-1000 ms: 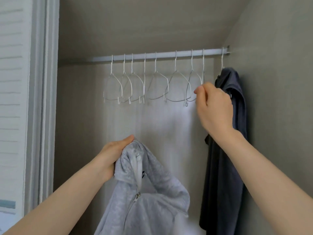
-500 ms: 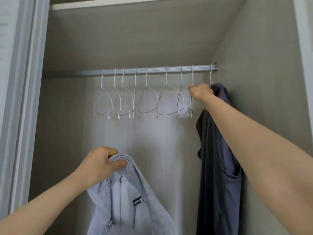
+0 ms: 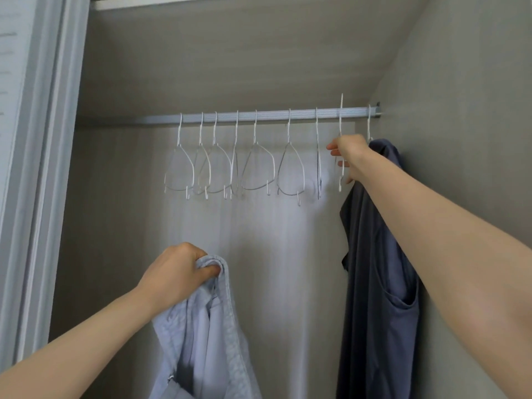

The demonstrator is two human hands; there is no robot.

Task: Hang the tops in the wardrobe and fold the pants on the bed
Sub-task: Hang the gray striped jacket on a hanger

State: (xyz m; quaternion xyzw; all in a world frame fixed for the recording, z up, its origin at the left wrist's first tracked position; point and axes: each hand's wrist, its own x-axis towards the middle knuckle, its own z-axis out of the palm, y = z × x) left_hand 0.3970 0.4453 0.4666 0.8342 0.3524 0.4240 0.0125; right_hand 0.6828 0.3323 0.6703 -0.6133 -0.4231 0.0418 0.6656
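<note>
Your right hand [image 3: 347, 152] grips a white wire hanger [image 3: 341, 133] lifted above the rail [image 3: 259, 116]; your left hand [image 3: 175, 273] clutches the grey hoodie [image 3: 207, 335].

I count nine white hangers: seven empty ones [image 3: 260, 165] on the rail [image 3: 259, 116] across the upper middle, one lifted hanger [image 3: 341, 116] at upper right, and one carrying the dark top [image 3: 374, 254] at right. That makes two tops with the pale hoodie [image 3: 207, 326] at lower middle. I see two hands, one rail.
</note>
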